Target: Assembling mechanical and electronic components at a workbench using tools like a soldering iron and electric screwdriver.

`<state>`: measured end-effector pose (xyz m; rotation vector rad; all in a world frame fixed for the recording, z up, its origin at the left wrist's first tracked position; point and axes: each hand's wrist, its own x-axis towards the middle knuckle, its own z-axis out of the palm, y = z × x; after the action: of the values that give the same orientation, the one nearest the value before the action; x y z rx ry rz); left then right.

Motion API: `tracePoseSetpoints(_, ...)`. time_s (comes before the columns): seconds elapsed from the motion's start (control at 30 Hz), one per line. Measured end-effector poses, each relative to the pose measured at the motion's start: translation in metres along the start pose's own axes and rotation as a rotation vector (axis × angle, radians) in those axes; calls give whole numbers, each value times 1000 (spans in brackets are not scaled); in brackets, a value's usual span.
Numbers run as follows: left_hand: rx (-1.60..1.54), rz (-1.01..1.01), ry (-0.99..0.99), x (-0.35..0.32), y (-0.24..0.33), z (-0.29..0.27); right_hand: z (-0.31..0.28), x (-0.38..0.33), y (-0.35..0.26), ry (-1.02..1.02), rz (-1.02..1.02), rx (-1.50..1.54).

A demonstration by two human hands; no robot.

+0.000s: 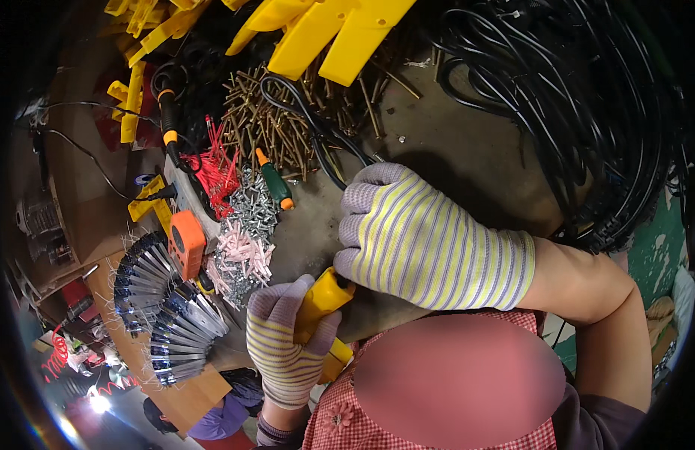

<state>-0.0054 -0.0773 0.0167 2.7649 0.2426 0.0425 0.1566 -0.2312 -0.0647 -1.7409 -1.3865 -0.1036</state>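
Note:
My left hand (281, 356), in a striped knit glove, is wrapped round a yellow plastic shell (322, 300) just in front of my body. Above and to the right, my right hand (430, 236) is closed in a matching glove, its knuckles up. A doubled black cable (310, 112) loops over the brass-coloured rods and runs to my right fingers, which close on it. The fingertips are hidden, and so is the cable's end. The right fingers sit close to the shell's upper end; whether they touch it, I cannot tell.
Brass-coloured rods (257, 112), silver screws (255, 195) and pink sleeves (242, 253) lie heaped beyond my left hand, near a green screwdriver (274, 184). Yellow shells (362, 37) overhang the far edge. Coiled black cables (557, 105) fill the right. Another person (220, 425) is lower left.

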Motion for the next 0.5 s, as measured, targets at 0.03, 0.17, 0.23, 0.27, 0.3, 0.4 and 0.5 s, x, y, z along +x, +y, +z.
tracePoseSetpoints(0.03, -29, -37, 27, -2, 0, 0, 3, 0, 0, 42, -3, 23)
tracePoseSetpoints(0.17, -45, -71, -40, 2, -1, -1, 2, -2, -1, 1, 10, 40)
tracePoseSetpoints(0.23, -23, -75, -57, 4, 0, -2, 7, -2, -3, 31, 32, 28)
tracePoseSetpoints(0.27, -1, -78, -69, 5, 1, -2, 8, -2, -3, 61, 50, 14)
tracePoseSetpoints(0.3, -2, -77, -69, 7, 1, -3, 8, -2, -3, 62, 50, 12)
tracePoseSetpoints(0.4, 24, -95, -113, 7, 0, -5, 5, 2, -2, 56, 19, 27)
tracePoseSetpoints(0.5, -23, -45, -90, 8, -7, -3, -2, 3, -2, 86, -19, 60)
